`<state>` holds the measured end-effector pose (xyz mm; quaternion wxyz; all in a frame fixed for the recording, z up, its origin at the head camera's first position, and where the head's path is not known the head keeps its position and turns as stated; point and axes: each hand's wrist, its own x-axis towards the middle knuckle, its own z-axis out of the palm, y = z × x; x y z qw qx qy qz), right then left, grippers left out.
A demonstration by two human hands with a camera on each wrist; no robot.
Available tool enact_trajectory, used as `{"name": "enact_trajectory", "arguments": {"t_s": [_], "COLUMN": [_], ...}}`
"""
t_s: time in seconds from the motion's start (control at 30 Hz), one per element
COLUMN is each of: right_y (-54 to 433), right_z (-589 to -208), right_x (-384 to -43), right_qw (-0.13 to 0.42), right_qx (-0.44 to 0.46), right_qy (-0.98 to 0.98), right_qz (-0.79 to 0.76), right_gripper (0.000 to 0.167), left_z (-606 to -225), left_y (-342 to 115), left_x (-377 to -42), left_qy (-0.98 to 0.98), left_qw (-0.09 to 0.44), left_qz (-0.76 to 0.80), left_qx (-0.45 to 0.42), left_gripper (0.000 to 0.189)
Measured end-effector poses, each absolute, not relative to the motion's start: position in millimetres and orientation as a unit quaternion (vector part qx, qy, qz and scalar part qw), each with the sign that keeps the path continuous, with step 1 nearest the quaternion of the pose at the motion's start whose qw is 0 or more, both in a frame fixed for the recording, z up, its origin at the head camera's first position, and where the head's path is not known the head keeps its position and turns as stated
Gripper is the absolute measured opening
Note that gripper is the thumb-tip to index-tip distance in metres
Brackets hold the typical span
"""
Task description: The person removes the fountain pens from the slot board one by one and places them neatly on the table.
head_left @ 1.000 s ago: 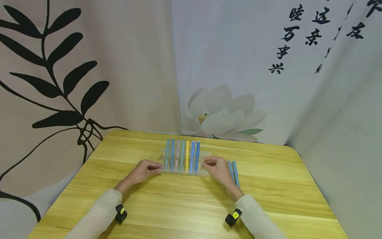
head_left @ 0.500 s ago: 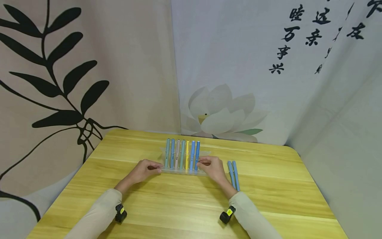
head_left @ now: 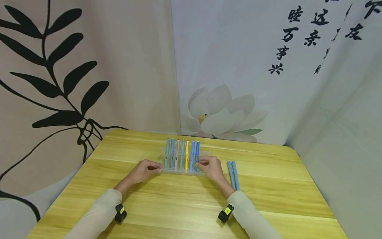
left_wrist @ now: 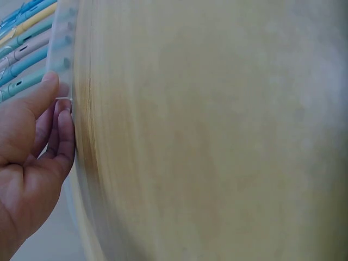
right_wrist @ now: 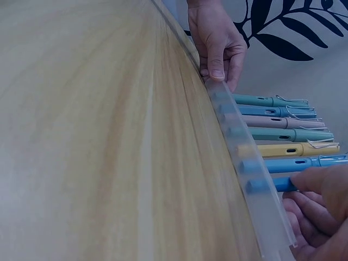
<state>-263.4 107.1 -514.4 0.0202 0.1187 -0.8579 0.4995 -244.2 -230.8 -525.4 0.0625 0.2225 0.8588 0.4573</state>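
Note:
A clear plastic pen stand (head_left: 179, 172) holds a row of upright capped pens: green, blue, pinkish-grey, a yellow pen (head_left: 187, 155) and others in blue. My left hand (head_left: 145, 171) pinches the stand's left end; in the left wrist view the thumb (left_wrist: 50, 79) presses on the clear edge. At the row's other end, my right hand (head_left: 212, 168) pinches the rightmost blue pen (head_left: 197, 151) low on its barrel. In the right wrist view that blue pen (right_wrist: 284, 184) has its lower end behind the clear strip, and its upper part is hidden by the fingers.
Two more blue pens (head_left: 235, 174) lie side by side on the wooden table (head_left: 173, 212), just right of my right wrist. Behind the table's far edge hangs a cloth backdrop (head_left: 140, 66) with printed leaves, a lotus and characters.
My right hand has moved left from beside the stand's right end to the rightmost blue pen, which it now pinches. The left hand keeps its place on the stand.

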Motion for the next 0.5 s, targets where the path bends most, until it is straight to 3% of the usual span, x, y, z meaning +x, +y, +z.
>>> {"name": "enact_trajectory", "arguments": {"t_s": [0.5], "right_y": [106.7], "right_z": [-511.2], "right_x": [-262.0], "right_qw": [0.049], "right_qx": [0.125], "right_qy": [-0.853], "right_qz": [0.505], "right_gripper": [0.021], "left_z": [-526.3], "left_y": [-231.9], "left_x": [-245.3], "left_qy": [0.861], "left_qw": [0.064], "left_qz": [0.455], "left_qx": [0.219], "left_gripper": [0.032]}}
